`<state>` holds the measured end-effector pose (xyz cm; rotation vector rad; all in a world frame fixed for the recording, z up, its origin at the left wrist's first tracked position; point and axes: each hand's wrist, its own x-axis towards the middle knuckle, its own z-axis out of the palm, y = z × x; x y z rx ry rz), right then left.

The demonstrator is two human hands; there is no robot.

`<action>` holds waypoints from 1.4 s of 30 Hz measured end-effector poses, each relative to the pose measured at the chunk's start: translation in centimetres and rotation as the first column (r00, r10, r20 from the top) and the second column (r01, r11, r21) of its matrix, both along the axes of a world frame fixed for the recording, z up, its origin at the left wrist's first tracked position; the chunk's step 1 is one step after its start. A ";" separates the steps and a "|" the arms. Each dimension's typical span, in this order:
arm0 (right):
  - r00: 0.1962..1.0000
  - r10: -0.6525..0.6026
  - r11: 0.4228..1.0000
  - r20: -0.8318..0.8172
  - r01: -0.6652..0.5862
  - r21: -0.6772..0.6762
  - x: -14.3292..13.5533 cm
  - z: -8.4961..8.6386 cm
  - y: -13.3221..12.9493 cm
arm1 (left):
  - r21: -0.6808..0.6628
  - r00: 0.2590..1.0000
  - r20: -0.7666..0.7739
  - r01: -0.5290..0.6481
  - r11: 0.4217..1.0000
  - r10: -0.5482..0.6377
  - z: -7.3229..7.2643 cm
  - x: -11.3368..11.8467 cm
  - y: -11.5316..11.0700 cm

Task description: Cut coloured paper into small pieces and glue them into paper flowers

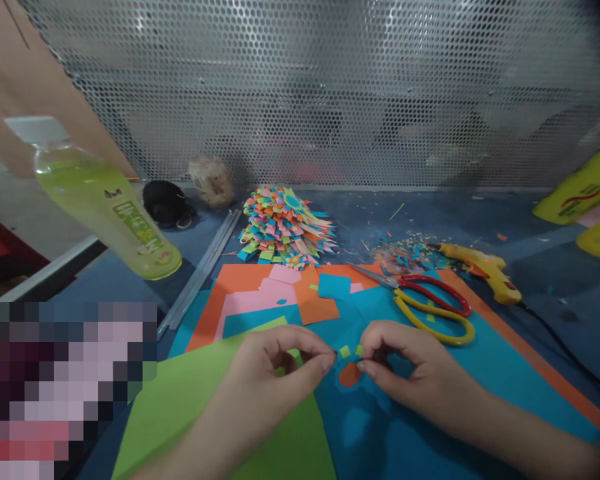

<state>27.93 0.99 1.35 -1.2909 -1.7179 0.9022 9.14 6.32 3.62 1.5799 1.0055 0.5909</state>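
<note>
My left hand (287, 370) is closed in a pinch above a green paper sheet (180, 407); what its fingertips hold, if anything, is too small to tell. My right hand (405, 367) pinches a small green paper piece (359, 350). Between the two hands lie another small green piece (345, 351) and an orange paper disc (349, 375), over a blue paper sheet (430, 427). Scissors (433, 303) with one red and one yellow handle rest just beyond my right hand.
A colourful paper pile (285, 227) stands at the back centre. Paper scraps (410, 253) and a yellow glue gun (485, 270) with a black cord lie right of it. A drink bottle (100, 200) and glue sticks (200, 270) are at the left, before a perforated metal panel (305, 87).
</note>
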 end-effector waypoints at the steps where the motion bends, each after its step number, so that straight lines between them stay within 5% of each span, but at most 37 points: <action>1: 1.000 0.000 1.000 0.001 0.000 -0.004 0.0 0.0 0.0 | 0.000 1.000 -0.004 0.001 1.000 -0.001 0.0 0.0 0.1; 8: 1.000 0.003 1.000 0.002 -0.003 -0.009 0.1 0.1 -0.2 | -0.064 0.999 -0.043 -0.037 0.997 0.034 0.3 0.2 0.1; 14: 1.000 -0.008 1.000 0.005 0.008 -0.027 0.1 0.0 0.0 | -0.048 0.992 0.122 -0.031 0.998 0.037 -0.3 -0.1 -0.2; 23: 1.000 -0.020 0.998 0.020 0.021 -0.051 0.0 0.0 0.0 | 0.010 0.995 0.094 -0.018 1.000 0.017 -0.3 0.1 -0.2; 42: 0.999 -0.004 0.993 0.045 0.009 -0.114 0.0 0.1 0.0 | -0.090 0.999 0.035 -0.032 0.995 0.035 -0.6 0.4 0.1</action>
